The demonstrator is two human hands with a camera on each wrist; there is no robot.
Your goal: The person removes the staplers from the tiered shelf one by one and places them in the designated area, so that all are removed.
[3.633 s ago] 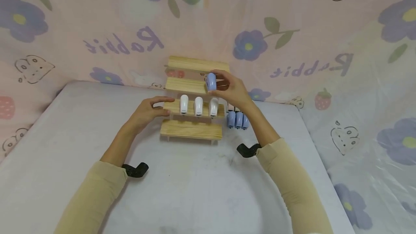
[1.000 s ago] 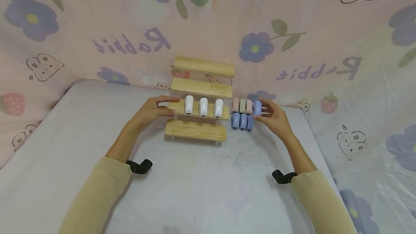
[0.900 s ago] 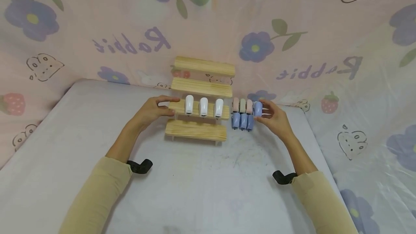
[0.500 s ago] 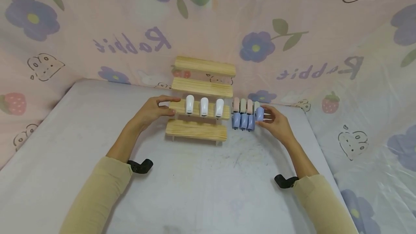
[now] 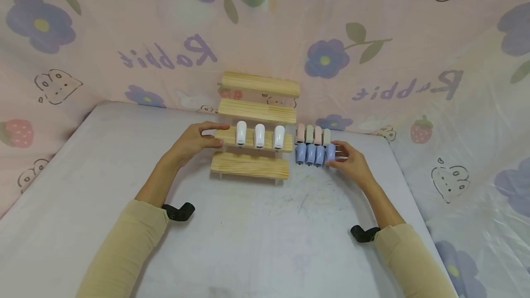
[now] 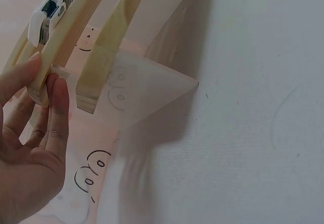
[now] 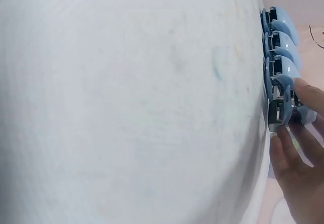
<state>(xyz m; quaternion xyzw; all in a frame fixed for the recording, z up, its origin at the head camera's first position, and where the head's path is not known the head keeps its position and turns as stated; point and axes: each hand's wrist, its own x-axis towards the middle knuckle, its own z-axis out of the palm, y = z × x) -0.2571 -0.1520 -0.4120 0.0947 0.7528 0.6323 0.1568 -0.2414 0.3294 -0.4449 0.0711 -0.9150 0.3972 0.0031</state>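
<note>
My right hand (image 5: 352,162) holds a light blue mini stapler (image 5: 330,153) between thumb and fingers, at the right end of a row of blue staplers (image 5: 310,154) on the table. In the right wrist view its metal front shows beside the other blue ones. My left hand (image 5: 193,144) grips the left end of a plank on a stepped wooden display rack (image 5: 248,165), thumb above and fingers below in the left wrist view. Three white mini staplers (image 5: 259,136) stand on that plank.
Behind the blue row stand pink staplers (image 5: 318,135) and pale green staplers (image 5: 309,134), just right of the rack. A patterned curtain (image 5: 256,26) hangs behind the white table (image 5: 248,243). The rack's two upper planks (image 5: 256,111) stand near the curtain.
My right hand has carried the blue stapler from the rack's upper plank down to the right, past the back row, to the end of the blue row. My left hand keeps its grip.
</note>
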